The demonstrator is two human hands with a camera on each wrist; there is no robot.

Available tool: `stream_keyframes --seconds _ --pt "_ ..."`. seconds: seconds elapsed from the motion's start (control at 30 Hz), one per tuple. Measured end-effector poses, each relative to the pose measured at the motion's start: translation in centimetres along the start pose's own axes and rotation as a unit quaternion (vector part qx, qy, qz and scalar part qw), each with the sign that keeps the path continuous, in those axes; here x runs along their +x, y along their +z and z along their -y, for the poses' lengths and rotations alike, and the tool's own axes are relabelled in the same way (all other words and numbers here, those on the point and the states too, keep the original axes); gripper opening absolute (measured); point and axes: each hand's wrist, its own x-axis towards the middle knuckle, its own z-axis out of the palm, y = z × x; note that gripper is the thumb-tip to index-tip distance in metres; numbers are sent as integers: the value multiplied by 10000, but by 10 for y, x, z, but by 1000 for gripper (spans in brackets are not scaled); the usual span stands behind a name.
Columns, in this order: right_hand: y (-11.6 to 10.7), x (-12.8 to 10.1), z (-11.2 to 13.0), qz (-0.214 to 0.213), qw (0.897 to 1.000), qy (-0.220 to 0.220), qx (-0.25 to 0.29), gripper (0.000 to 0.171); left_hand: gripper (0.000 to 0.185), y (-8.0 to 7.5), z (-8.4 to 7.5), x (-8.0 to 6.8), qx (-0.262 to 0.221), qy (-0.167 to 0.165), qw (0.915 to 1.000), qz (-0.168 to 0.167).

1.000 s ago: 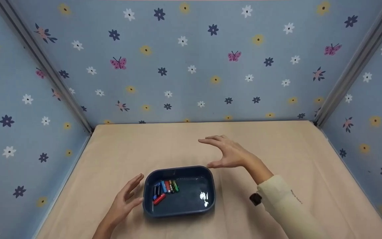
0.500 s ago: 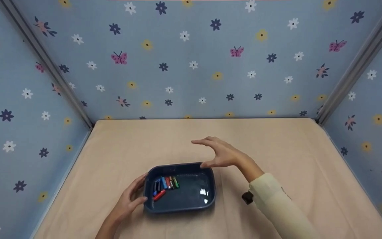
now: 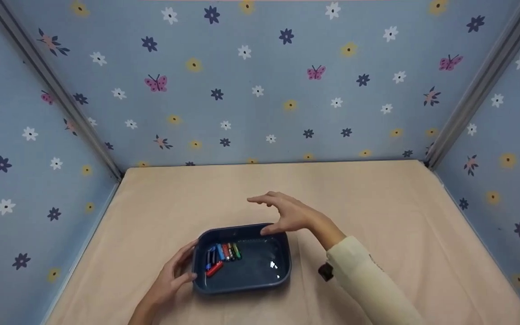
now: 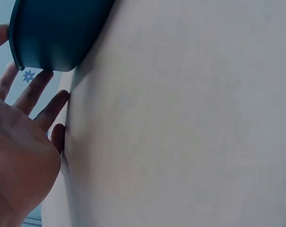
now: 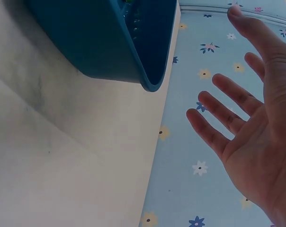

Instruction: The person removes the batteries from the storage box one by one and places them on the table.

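Note:
A dark blue rectangular tray with rounded corners and raised walls sits on the cloth-covered table. Inside, at its left end, lie several small coloured cylinders, blue, red and green, mostly side by side; one red cylinder lies slantwise in front of them. My left hand is at the tray's left end, thumb and fingertips right at the wall. In the left wrist view those fingers are spread and fairly straight. My right hand hovers by the far right corner, fingers extended, thumb overlapping the rim, holding nothing.
A beige cloth covers the table. Blue walls with flowers and butterflies, such as the back wall, enclose it on three sides, with grey posts at the corners. A small black device hangs under the right cuff.
My left hand has come in from beside the tray to its left wall. The right hand has moved left, its thumb now over the far right corner. The cylinders keep their arrangement.

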Motion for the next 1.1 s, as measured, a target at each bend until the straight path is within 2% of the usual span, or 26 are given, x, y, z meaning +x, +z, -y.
stream_keyframes --seconds 0.27,0.5,0.7,0.87,1.1 --pt "10 12 1 281 9986 -131 433 85 85 -1 0 -1 -304 -243 9992 -6" --pt "19 17 -1 543 9963 -103 656 85 86 -1 -1 1 -330 -217 9990 187" --pt "24 20 1 655 9949 91 759 82 88 0 -1 3 -312 -131 9993 151" --pt "29 21 4 772 9943 174 710 80 88 2 3 -2 -351 -171 9992 73" --pt "33 25 9 893 9934 62 715 74 83 4 7 -5 -447 257 9986 -61"
